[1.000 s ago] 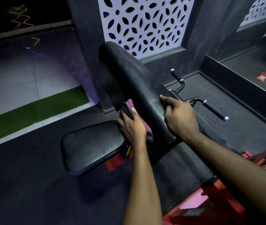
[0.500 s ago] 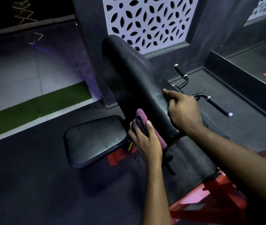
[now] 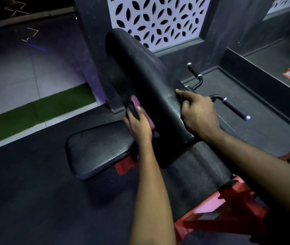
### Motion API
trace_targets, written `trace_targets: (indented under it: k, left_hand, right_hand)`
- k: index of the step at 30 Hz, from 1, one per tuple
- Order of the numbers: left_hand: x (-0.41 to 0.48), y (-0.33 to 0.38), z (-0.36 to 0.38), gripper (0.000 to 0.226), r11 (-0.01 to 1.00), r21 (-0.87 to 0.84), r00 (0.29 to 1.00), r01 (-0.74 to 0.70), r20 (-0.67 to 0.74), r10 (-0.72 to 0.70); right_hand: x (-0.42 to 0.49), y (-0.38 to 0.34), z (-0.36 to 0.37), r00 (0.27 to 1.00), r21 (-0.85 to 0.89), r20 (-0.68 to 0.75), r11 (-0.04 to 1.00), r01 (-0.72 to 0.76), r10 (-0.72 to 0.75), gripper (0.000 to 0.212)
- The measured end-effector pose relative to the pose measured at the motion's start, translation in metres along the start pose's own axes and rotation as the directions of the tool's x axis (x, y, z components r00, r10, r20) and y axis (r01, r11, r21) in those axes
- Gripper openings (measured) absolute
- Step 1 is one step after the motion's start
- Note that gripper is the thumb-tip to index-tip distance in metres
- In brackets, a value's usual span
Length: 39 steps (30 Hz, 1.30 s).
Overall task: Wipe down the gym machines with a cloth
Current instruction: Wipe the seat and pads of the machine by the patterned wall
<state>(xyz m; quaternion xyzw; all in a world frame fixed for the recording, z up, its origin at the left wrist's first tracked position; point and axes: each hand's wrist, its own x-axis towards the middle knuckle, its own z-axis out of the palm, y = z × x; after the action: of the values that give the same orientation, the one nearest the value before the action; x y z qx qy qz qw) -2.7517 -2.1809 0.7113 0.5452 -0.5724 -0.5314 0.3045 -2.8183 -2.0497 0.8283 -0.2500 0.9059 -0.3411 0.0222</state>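
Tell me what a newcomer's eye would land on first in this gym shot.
The long black padded backrest slanting up through the centre dominates the view. The left hand holds a crumpled purple cloth against its left side, and the right hand grips its right edge. Behind it, the white cut-out lattice panel glows against the dark wall, and the red metal frame stands out at bottom right.

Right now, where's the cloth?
Head view, centre-left: the cloth is gripped in the left hand, pressed against the left side of the long black pad, just above the seat pad.
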Motion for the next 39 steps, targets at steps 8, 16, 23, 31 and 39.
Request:
trace_targets:
  k: [8, 16, 23, 31, 39]
  left_hand:
    - [-0.027, -0.024, 0.005, 0.055, 0.997, 0.036, 0.998, 0.065, -0.01, -0.065]
    - [0.023, -0.025, 0.007, 0.055, 0.995, 0.049, 0.995, 0.09, -0.035, -0.089]
    - [-0.087, -0.069, -0.003, 0.055, 0.996, 0.004, 0.996, 0.084, 0.032, -0.084]
    - [0.06, -0.051, 0.013, 0.052, 0.991, 0.083, 0.994, 0.105, 0.003, -0.106]
    - [-0.068, -0.135, 0.005, 0.071, 0.98, -0.161, 0.993, 0.113, 0.063, -0.104]
  right_hand:
    - [0.002, 0.003, 0.001, 1.0, 0.027, 0.003, 1.0, 0.01, -0.01, 0.054]
    - [0.0, -0.001, -0.002, 1.0, 0.025, -0.009, 0.999, 0.024, -0.024, 0.052]
    - [0.0, 0.0, -0.001, 1.0, 0.041, -0.016, 0.999, 0.012, -0.011, 0.052]
    - [0.001, 0.001, 0.0, 0.999, 0.049, 0.0, 0.998, 0.036, -0.036, 0.052]
    - [0.0, 0.001, 0.0, 0.999, 0.072, 0.0, 0.997, 0.037, -0.037, 0.053]
